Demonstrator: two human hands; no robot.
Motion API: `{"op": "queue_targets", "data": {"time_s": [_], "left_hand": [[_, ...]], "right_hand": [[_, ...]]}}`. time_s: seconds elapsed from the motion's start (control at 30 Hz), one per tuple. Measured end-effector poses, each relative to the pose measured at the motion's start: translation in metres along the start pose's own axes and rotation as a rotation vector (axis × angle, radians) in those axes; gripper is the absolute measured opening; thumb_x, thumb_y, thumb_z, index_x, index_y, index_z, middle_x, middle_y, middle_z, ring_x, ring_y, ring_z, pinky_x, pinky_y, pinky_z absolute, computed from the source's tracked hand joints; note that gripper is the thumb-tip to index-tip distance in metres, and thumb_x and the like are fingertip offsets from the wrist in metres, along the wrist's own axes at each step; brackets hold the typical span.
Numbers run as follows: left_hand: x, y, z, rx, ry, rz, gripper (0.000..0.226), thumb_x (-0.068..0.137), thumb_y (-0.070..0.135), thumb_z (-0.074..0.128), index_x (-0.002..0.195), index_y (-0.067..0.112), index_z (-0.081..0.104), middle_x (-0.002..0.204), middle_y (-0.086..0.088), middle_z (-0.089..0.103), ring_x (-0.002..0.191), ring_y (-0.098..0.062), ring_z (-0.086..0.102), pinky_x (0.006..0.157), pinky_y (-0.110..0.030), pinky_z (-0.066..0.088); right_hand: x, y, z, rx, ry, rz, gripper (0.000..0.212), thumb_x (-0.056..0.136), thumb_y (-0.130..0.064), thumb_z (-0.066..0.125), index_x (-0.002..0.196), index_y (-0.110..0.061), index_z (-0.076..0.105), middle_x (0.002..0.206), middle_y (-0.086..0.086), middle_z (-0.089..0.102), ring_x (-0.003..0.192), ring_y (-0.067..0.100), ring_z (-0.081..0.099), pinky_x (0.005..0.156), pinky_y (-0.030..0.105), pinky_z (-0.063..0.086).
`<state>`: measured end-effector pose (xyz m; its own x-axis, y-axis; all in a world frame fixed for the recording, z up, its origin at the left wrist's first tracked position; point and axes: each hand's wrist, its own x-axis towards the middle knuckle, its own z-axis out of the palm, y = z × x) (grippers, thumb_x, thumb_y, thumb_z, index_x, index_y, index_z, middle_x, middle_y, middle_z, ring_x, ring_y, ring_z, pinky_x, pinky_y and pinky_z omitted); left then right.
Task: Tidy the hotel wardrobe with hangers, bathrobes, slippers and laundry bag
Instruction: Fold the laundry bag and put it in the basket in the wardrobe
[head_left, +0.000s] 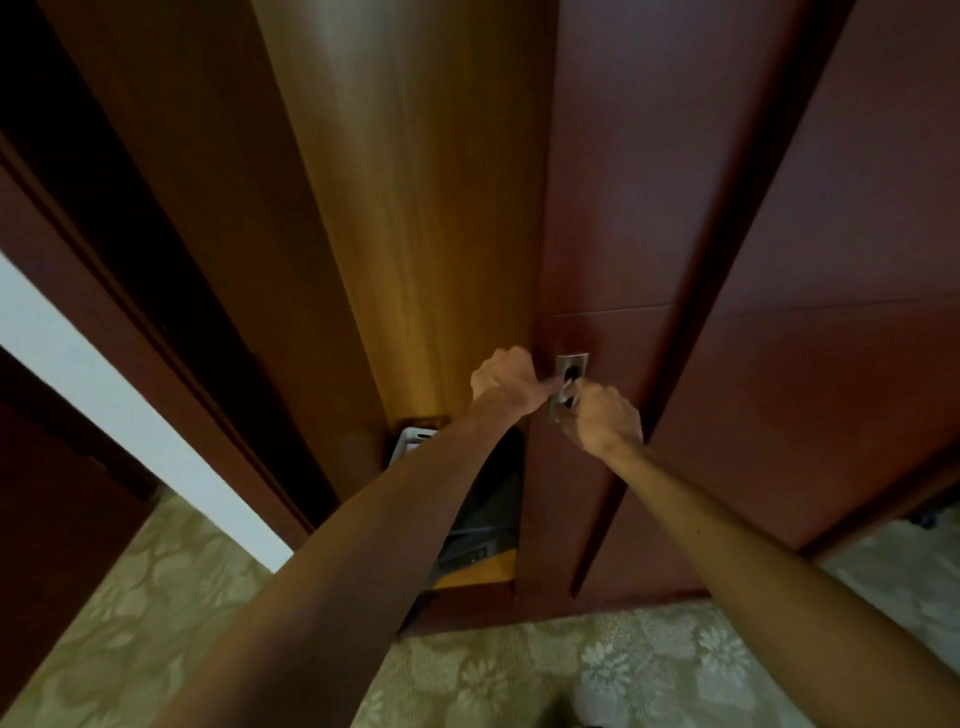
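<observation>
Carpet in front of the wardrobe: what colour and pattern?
Pale green-beige carpet with a lighter floral pattern, seen in the head view.

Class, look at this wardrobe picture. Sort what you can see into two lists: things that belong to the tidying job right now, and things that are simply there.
Part of the job:
- wardrobe door, partly open
- metal door pull
- left hand, gripping the door's edge
- right hand, fingers at the pull

Simply there:
- patterned carpet
- dark item inside the wardrobe, too hidden to identify
- white wall

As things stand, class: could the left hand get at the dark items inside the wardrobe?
Probably yes: the left hand grips the door's edge, and the gap beside the sliding door leaves the dark items exposed below it.
</observation>
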<state>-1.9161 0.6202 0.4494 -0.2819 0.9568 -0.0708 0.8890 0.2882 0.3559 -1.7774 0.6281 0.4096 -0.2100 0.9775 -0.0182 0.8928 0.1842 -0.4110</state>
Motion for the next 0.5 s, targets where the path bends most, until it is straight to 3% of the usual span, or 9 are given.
{"op": "queue_targets", "data": {"time_s": [0.13, 0.3, 0.5], "left_hand": [[0.004, 0.012, 0.024, 0.021, 0.022, -0.114, 0.049, 0.084, 0.067, 0.064, 0.073, 0.02, 0.06, 0.084, -0.002, 0.068, 0.082, -0.021, 0.069, 0.072, -0.032, 0.057], [0.006, 0.016, 0.042, 0.068, 0.074, -0.188, 0.059, 0.08, 0.076, 0.06, 0.077, 0.018, 0.067, 0.078, 0.0, 0.068, 0.074, -0.019, 0.067, 0.072, -0.032, 0.057], [0.005, 0.016, 0.045, 0.069, 0.113, -0.218, 0.061, 0.08, 0.076, 0.058, 0.074, 0.016, 0.066, 0.07, 0.0, 0.064, 0.067, -0.018, 0.064, 0.065, -0.029, 0.051]], "right_hand": [[0.009, 0.023, 0.002, -0.071, 0.004, 0.009, 0.015, 0.09, -0.032, 0.065, 0.102, -0.025, 0.071, 0.1, 0.0, 0.072, 0.095, 0.023, 0.07, 0.074, 0.029, 0.051], [0.019, 0.061, 0.0, -0.096, 0.066, 0.059, 0.032, 0.099, -0.037, 0.047, 0.102, -0.018, 0.072, 0.103, 0.009, 0.071, 0.096, 0.029, 0.067, 0.078, 0.032, 0.051], [0.03, 0.081, -0.003, -0.038, 0.119, 0.139, 0.031, 0.103, -0.029, 0.048, 0.106, -0.009, 0.07, 0.105, 0.016, 0.068, 0.098, 0.034, 0.066, 0.08, 0.036, 0.051]]}}
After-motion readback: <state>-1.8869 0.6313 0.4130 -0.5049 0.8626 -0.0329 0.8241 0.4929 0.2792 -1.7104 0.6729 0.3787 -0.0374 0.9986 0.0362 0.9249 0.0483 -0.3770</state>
